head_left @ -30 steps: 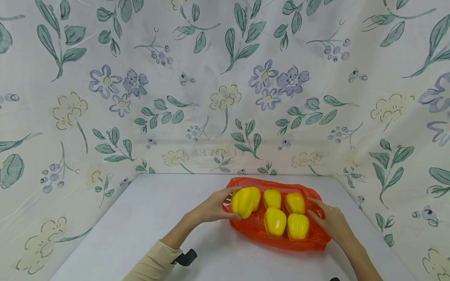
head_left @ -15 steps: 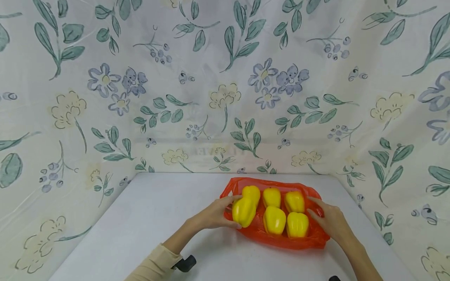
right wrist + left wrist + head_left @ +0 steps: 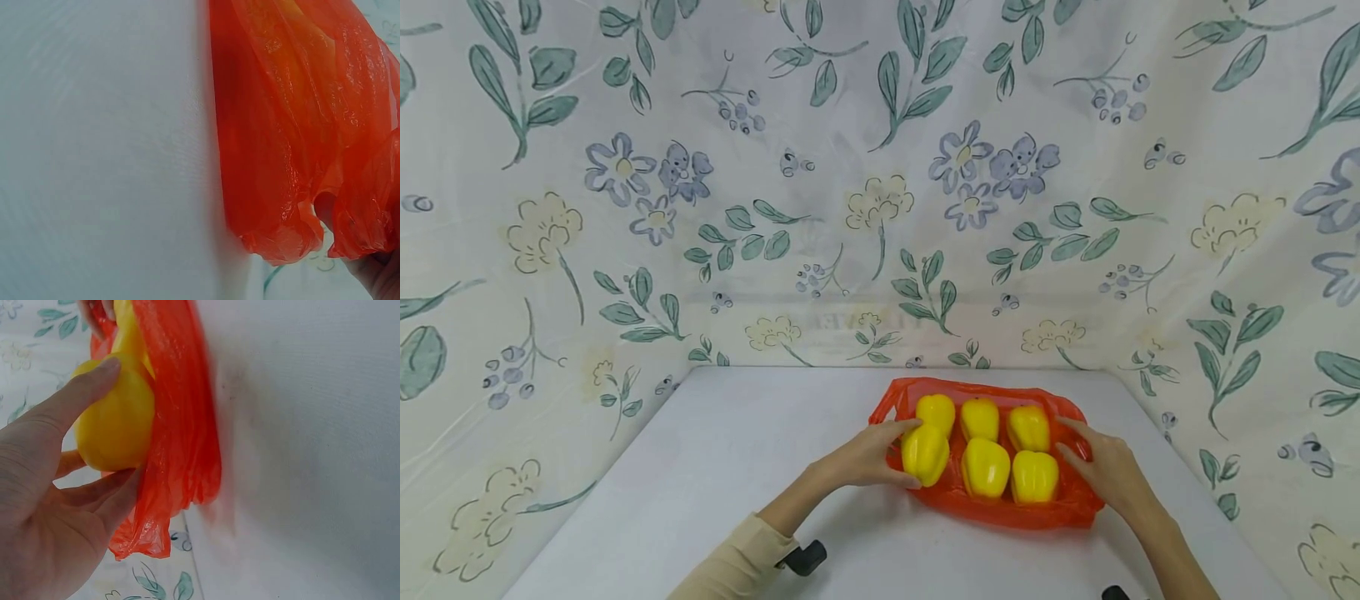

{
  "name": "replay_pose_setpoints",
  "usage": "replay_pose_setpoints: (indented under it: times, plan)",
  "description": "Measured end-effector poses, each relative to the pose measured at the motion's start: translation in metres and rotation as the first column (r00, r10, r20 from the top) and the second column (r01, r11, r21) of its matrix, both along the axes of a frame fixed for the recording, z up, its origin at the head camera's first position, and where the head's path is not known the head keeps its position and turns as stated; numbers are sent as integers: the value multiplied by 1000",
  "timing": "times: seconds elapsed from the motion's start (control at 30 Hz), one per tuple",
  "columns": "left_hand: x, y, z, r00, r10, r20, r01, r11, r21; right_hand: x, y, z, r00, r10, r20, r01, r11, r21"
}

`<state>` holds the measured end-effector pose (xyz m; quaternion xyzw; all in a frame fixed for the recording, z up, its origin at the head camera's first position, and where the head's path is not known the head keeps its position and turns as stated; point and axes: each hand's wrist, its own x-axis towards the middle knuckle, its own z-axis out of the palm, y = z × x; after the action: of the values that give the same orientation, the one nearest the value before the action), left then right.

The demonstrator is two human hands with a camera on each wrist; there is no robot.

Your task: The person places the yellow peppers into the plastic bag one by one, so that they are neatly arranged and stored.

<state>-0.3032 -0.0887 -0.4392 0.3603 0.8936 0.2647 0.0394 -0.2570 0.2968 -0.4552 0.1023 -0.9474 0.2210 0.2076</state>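
My left hand (image 3: 872,457) holds a yellow bell pepper (image 3: 926,455) at the front left of an open red plastic bag (image 3: 1000,518). In the left wrist view, the thumb lies over this bell pepper (image 3: 119,425) and the fingers are under it, beside the bag's crumpled film (image 3: 184,412). Several more yellow bell peppers (image 3: 986,469) lie in the bag in two rows. At the bag's right end, my right hand (image 3: 1111,475) grips the edge, thumb and fingers curled around the film. The film partly hides that hand in the right wrist view.
The bag lies on a white table (image 3: 737,450), right of its middle. Behind and on both sides hangs a floral-patterned sheet (image 3: 880,208). A black wrist device (image 3: 805,558) sits by the left sleeve (image 3: 741,558).
My left hand has brought its bell pepper toward the front of the bag, uncovering the back-left one, then slightly right into the front row. My right hand stays at the bag's edge.
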Motion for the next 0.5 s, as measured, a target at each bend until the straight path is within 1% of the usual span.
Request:
replay_pose_setpoints:
  times: [0.23, 0.37, 0.5]
  plan:
    - [-4, 5, 0, 999, 42, 0, -42, 998, -38, 1, 0, 1, 999, 0, 40, 0, 1000, -15]
    - [-5, 8, -1, 998, 58, -3, -58, 997, -51, 1, 1, 1, 999, 1, 43, 0, 1000, -8]
    - [-5, 10, -3, 997, 79, 16, -78, 996, -53, 1, 0, 1, 999, 0, 50, 0, 1000, -13]
